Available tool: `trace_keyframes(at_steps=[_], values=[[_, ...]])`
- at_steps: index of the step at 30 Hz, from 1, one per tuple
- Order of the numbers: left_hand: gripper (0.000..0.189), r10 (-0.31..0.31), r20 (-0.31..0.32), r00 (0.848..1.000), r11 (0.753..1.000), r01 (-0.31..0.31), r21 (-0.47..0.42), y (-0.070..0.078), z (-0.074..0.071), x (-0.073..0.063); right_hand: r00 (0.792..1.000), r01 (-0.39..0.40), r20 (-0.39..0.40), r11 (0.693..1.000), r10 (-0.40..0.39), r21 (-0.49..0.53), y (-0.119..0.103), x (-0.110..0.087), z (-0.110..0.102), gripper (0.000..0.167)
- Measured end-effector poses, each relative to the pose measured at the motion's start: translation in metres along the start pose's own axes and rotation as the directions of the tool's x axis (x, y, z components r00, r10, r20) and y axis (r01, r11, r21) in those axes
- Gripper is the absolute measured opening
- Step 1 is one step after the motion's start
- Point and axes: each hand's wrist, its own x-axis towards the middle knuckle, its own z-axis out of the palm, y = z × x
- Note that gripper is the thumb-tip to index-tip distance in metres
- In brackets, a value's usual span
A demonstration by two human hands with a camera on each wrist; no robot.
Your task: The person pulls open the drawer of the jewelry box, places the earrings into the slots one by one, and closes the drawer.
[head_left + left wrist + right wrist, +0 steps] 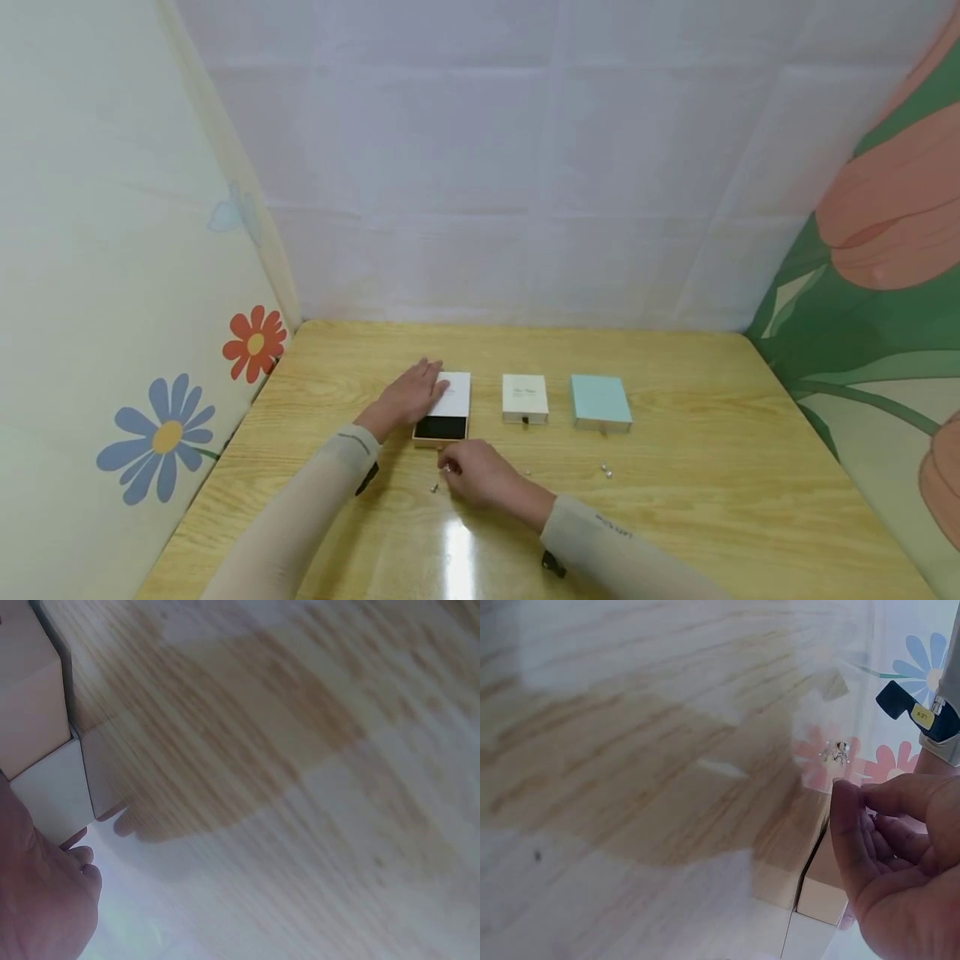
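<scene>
A white drawer box [452, 393] stands at the left with its black-lined drawer [440, 428] pulled out toward me. My left hand [408, 395] holds the box at its left side, thumb over the top. Just in front of the drawer is my right hand [480, 473], thumb and forefinger pinched together. A tiny shiny piece shows at those fingertips in the head view; its shape is too small to make out. On the table beside that hand lies a small silvery earring-like piece [838, 752].
To the right stand a cream drawer box [525, 397] and a turquoise drawer box [601, 402], both closed. Small shiny pieces [606, 471] lie in front of the turquoise one, and a tiny bright speck [528, 473] in front of the cream one. The wooden table [712, 500] carries everything.
</scene>
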Motion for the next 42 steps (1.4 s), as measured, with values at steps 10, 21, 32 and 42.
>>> trace_keyframes(at_steps=[10, 21, 32, 42], values=[[0.067, 0.002, -0.004, 1.0, 1.0, -0.002, 0.0, 0.003, -0.004, 0.0, 0.999, -0.015, -0.041, 0.999, 0.016, 0.032, -0.001, 0.001, -0.006, 0.02], [0.068, -0.015, 0.004, 1.0, 1.0, 0.015, -0.003, 0.0, 0.0, 0.003, 0.995, -0.022, -0.096, 0.999, 0.026, 0.041, -0.002, 0.003, -0.009, 0.016], [0.064, -0.027, 0.003, 1.0, 0.999, 0.027, -0.045, 0.002, -0.002, 0.0, 0.987, 0.007, -0.16, 0.999, -0.002, 0.031, -0.001, 0.01, -0.013, 0.013], [0.064, -0.034, -0.012, 0.999, 0.999, 0.034, -0.042, 0.001, 0.002, 0.0, 0.975, 0.047, -0.217, 0.999, -0.047, -0.006, 0.001, 0.017, -0.014, 0.014]])
